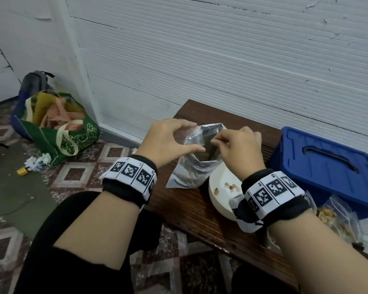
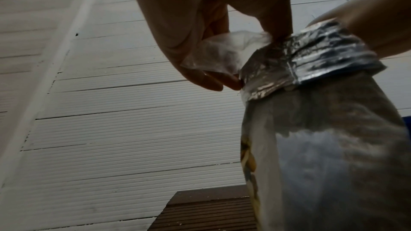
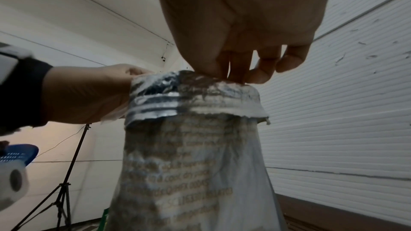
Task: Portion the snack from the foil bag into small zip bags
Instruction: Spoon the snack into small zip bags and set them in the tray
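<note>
A silver foil bag (image 1: pixel 187 177) stands on the wooden bench (image 1: pixel 189 219), its mouth open and its rim rolled down. My left hand (image 1: pixel 194 136) holds a small clear zip bag (image 1: pixel 189 132) between thumb and fingers at the left of that mouth. The left wrist view shows the zip bag (image 2: pixel 222 53) empty and crumpled against the foil rim (image 2: pixel 311 55). My right hand (image 1: pixel 217 142) pinches the rolled rim on the right side. In the right wrist view its fingertips (image 3: pixel 235 76) press on the rim top of the foil bag (image 3: pixel 195 164). The contents are mostly hidden.
A white bowl (image 1: pixel 219 194) with a few snack crumbs sits right of the foil bag. Filled zip bags (image 1: pixel 331 215) lie beside a blue lidded box (image 1: pixel 327 166) at the right. A green tote (image 1: pixel 68 132) stands on the floor at left. A tripod (image 3: pixel 66 173) stands behind.
</note>
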Available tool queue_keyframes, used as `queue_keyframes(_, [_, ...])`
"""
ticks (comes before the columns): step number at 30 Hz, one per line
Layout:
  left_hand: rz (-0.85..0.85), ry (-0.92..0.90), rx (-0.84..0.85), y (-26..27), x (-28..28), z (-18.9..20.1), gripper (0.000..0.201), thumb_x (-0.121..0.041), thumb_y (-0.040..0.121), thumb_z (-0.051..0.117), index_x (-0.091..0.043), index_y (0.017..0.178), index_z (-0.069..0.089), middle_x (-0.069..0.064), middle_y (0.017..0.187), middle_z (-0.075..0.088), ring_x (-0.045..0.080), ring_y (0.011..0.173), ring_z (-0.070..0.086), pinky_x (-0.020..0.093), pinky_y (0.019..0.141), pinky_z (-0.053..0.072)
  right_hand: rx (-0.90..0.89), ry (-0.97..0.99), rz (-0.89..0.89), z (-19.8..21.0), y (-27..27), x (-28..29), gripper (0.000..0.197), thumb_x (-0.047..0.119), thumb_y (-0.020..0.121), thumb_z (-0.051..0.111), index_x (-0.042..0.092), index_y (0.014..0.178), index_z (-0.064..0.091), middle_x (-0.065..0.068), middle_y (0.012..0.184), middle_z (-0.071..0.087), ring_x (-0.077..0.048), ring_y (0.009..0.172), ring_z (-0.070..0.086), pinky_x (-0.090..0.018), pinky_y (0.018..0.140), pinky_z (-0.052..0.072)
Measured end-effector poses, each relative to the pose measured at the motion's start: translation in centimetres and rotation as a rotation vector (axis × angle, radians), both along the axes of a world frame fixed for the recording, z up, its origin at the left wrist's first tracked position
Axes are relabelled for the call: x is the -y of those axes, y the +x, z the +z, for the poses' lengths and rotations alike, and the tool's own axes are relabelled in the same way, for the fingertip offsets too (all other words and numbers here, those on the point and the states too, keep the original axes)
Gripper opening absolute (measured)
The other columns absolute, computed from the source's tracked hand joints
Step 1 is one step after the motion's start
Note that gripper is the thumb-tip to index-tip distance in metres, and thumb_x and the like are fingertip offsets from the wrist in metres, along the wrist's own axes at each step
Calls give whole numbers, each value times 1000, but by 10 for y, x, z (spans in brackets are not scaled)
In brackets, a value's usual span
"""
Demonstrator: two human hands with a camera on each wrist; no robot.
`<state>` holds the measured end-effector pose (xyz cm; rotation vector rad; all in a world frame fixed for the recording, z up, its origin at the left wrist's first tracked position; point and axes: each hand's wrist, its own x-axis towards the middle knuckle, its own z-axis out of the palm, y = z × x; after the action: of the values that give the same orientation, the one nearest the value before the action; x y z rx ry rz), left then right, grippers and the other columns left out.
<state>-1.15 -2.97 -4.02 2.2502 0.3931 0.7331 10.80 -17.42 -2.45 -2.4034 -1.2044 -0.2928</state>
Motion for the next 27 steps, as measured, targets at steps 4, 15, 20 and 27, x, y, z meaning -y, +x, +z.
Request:
queue_keyframes(4, [-15, -5, 28, -1, 0, -2, 68, -57, 53, 79, -20, 110, 70, -13, 98, 67, -5, 92, 61, 7, 81, 46, 189, 37, -15, 1, -2, 5, 19, 29, 93, 58, 17, 84, 70, 3, 69, 62, -24, 83, 49, -34, 75, 19])
queue_keyframes(15, [-48, 7, 75, -1, 6, -4, 65, -50, 56, 83, -17, 110, 70, -14, 97, 67, -10, 91, 60, 4, 81, 44, -195, 11, -49, 0, -3, 3, 21, 32, 95, 55, 21, 77, 58, 9, 69, 57, -18, 88, 50, -31, 78, 18])
queue_keyframes(20, [-47, -9, 40, -2, 4, -1, 67, -53, 55, 81, -21, 113, 69, -19, 97, 65, -13, 92, 58, 4, 82, 44, -404, 317, -188, 2, 6, 5, 26, 26, 93, 56, 22, 68, 53, 9, 67, 57, -22, 79, 58, -51, 95, 42])
queue_keyframes(27, [-1, -17, 11, -4, -2, 1, 64, -57, 58, 78, -27, 114, 69, -22, 101, 64, -7, 98, 59, 14, 89, 48, -477, 419, -389, 17, 30, 11, 22, 28, 97, 49, 13, 83, 57, 2, 73, 55, -24, 83, 55, -49, 91, 45])
